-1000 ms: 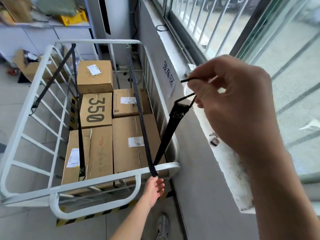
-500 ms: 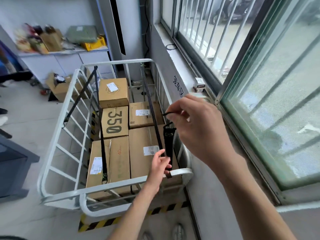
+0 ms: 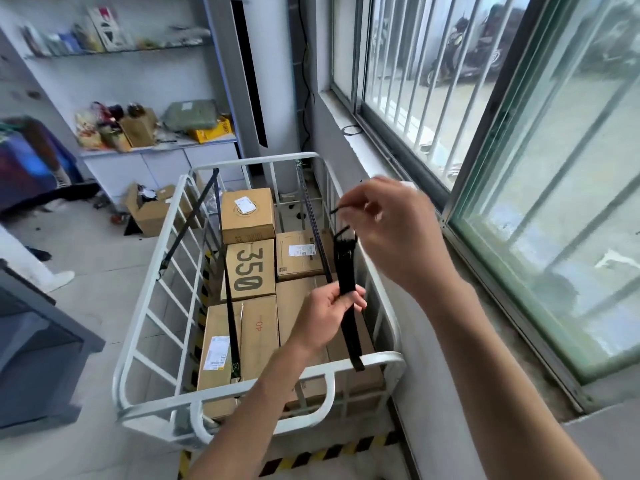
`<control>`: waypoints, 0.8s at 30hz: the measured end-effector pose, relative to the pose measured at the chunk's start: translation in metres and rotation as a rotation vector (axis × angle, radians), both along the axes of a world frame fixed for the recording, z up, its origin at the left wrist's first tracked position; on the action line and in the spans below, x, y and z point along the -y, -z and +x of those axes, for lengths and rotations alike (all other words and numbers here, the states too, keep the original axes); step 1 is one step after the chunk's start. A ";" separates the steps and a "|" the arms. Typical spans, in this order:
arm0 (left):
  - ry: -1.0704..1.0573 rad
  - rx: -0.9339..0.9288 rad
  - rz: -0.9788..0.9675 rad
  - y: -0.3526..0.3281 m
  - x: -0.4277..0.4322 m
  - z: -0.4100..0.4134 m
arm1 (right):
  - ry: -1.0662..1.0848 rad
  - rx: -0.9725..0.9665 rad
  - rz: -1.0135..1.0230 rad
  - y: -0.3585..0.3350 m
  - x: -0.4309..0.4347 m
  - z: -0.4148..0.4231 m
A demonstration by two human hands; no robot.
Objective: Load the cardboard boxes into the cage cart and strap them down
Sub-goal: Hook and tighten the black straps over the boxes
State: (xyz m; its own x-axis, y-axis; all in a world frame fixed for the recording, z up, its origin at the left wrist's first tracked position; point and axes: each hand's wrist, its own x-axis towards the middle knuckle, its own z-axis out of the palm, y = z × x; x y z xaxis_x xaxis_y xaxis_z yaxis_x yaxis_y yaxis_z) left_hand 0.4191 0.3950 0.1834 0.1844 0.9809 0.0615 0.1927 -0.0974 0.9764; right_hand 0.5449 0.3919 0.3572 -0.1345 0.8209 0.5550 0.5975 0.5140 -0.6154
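A white cage cart [image 3: 145,306] stands beside the window wall with several cardboard boxes inside, one marked "350" [image 3: 250,273]. One black strap [image 3: 228,303] runs lengthwise over the left boxes. A second black strap [image 3: 348,292] rises from the cart's near rail on the right. My left hand [image 3: 329,315] grips that strap at mid-height above the boxes. My right hand [image 3: 391,230] pinches its upper end, where a thin metal hook sticks out, above the cart's right rail.
A barred window [image 3: 415,81] and its sill run along the right. An open cardboard box [image 3: 152,209] lies on the floor behind the cart, below a cluttered white counter [image 3: 156,147]. A dark grey cabinet [image 3: 31,348] stands at left. Yellow-black tape [image 3: 311,455] marks the floor.
My left hand left the near rail and slid up the strap to mid-height. My right hand came down and left with the hook end, folding the strap shorter. The view pulled back.
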 end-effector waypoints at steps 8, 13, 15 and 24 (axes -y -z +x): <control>0.044 0.044 0.296 -0.091 -0.003 -0.022 | -0.175 -0.427 0.168 -0.047 -0.001 -0.024; 0.121 0.101 0.333 -0.125 -0.022 -0.017 | -0.368 -0.596 0.000 -0.065 -0.021 -0.033; 0.098 0.129 0.233 -0.109 -0.042 -0.018 | -0.432 -0.609 -0.086 -0.056 -0.037 -0.035; 0.196 -0.067 -0.268 -0.005 -0.162 -0.026 | -0.127 -0.949 -0.630 0.106 -0.181 -0.033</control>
State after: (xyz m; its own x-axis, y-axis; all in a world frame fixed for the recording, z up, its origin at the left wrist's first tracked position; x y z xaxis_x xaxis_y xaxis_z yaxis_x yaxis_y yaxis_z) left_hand 0.3930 0.5569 0.1888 0.3662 0.9059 -0.2126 0.2606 0.1194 0.9580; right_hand 0.5117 0.5727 0.2511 0.0168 0.9995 -0.0279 -0.2793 -0.0221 -0.9599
